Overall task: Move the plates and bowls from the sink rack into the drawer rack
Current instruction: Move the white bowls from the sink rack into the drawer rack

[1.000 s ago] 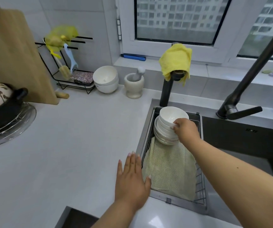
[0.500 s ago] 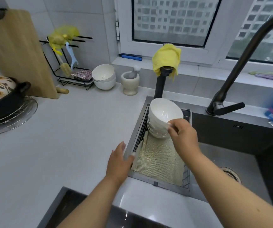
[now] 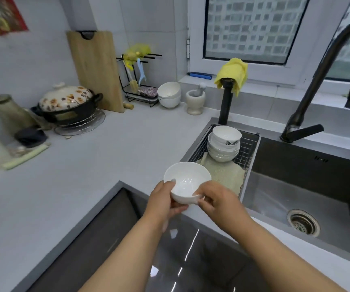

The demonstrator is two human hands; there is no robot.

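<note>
Bowl (image 3: 186, 182): white, held at centre frame, tilted, clear of the counter.
Left hand (image 3: 163, 202): grips the bowl's 8 o'clock side, thumb on rim.
Right hand (image 3: 218, 202): pinches its 4 o'clock edge.
Stack of bowls (image 3: 224, 144): in sink rack (image 3: 249, 148), 1 o'clock of held bowl.

soft window daylight, warped edges

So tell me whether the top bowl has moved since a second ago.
Yes. The white bowl has left the stack in the sink rack and come toward the camera, over the counter edge, held by both hands.
</note>
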